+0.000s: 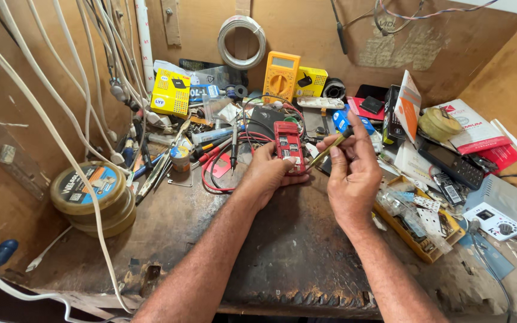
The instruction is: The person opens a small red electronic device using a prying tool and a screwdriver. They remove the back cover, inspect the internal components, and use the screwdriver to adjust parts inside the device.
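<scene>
My left hand (268,173) grips the lower end of a small red device (288,145) with its back cover off, holding it over the worn dark workbench (282,245). My right hand (353,173) pinches a thin tool with a yellowish shaft and blue handle (334,136), its tip angled down toward the red device's lower edge. Red and black probe leads (233,149) lie just left of the device.
A yellow multimeter (281,76) and yellow boxes stand at the back. Round solder tins (91,194) sit left, white cables hang along the left wall. A tray of small parts (417,224), a black phone (453,164) and a white soldering station (499,208) crowd the right.
</scene>
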